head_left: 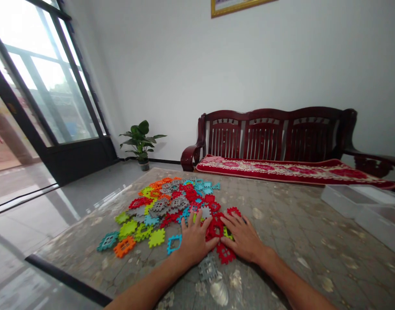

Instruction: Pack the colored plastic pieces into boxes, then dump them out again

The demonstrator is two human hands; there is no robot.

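A loose heap of colourful toothed plastic building tiles (158,206) lies on the table, in red, grey, orange, lime green and blue. My left hand (195,239) rests palm down at the heap's near right side, fingers spread over several tiles. Palm down on the right edge of the heap lies my right hand (241,234), its fingers apart. Between the two hands show red tiles (214,229), and another red tile (226,253) sits by the right thumb. Closer to me is a grey window-pattern tile (208,268). A blue frame tile (174,244) lies just left of my left hand.
The patterned table (291,241) fills the foreground. Translucent plastic boxes (378,215) stand at its right edge. Behind are a dark red wooden bench (265,137) with a floral cushion (281,168), a potted plant (141,140) and a glass door (55,86) at left.
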